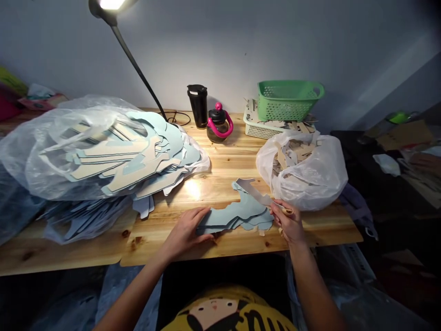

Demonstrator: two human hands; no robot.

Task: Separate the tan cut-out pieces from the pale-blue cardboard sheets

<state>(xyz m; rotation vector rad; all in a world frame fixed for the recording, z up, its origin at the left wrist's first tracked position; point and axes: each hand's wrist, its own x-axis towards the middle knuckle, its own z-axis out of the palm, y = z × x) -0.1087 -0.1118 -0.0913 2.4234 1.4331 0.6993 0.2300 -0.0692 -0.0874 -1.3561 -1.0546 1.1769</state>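
Several light blue cut sheets [234,214] lie in a loose stack on the wooden table in front of me. My left hand [189,232] rests at the stack's left end, thumb and fingers apart around its edge. At the right end my right hand [287,222] is closed, with a wooden handle showing between its fingers; the rest of that tool is hidden. A whitish-grey cut strip [253,191] runs from the right fingers up and left over the blue sheets. Small tan scraps [262,232] lie by the stack's lower edge.
At the left, a clear plastic bag [31,151] holds many cut pieces. A white bag [310,179] of tan scraps sits at the right. Behind stand a black tumbler [199,108], a pink-handled bottle [217,126], a green basket [287,103] and a lamp [134,64].
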